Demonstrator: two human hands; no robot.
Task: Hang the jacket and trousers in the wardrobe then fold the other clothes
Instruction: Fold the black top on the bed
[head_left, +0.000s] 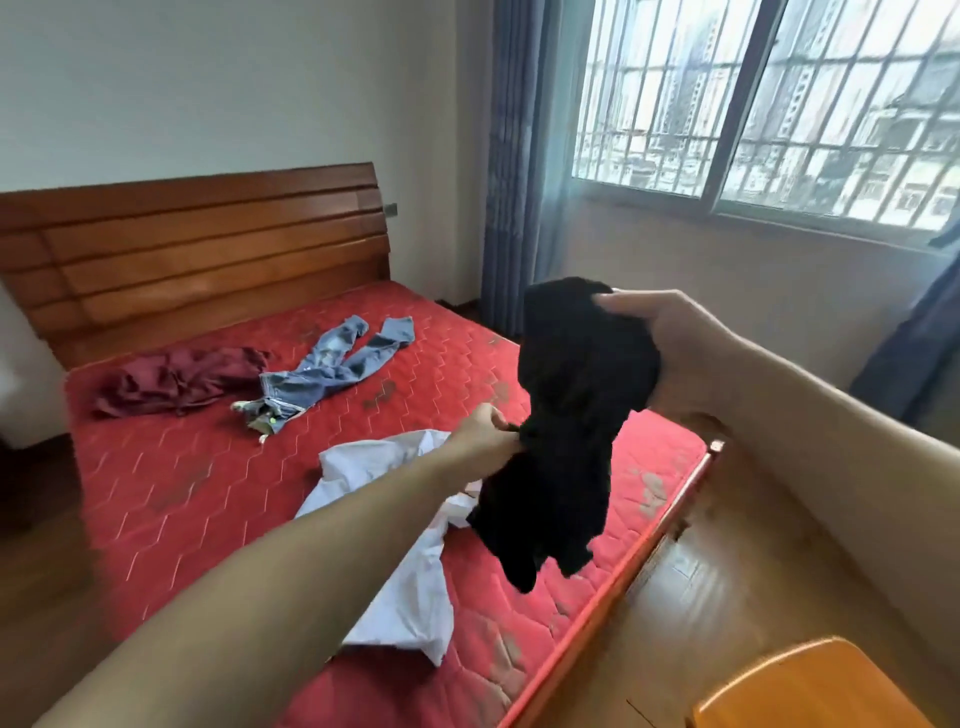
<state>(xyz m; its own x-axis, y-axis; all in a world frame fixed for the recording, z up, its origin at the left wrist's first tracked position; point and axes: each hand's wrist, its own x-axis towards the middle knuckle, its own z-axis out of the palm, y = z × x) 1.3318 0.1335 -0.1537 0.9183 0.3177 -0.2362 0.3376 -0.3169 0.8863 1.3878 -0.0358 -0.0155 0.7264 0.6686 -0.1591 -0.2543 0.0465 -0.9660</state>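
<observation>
A black garment (571, 410) hangs in the air over the near right part of the red mattress (208, 483). My right hand (675, 348) grips its bunched upper end, and my left hand (485, 434) pinches its left edge lower down. Under my left arm a white shirt (400, 597) lies crumpled on the mattress. Further back lie blue jeans (337, 364), spread with the legs pointing away. A dark red garment (182, 376) sits in a heap at the far left of the bed.
A wooden headboard (197, 249) stands against the far wall. A barred window (769, 109) with blue curtains (514, 166) fills the right wall. Wooden floor (727, 597) runs along the bed's right side, with an orange wooden chair or stool (810, 686) at the bottom right.
</observation>
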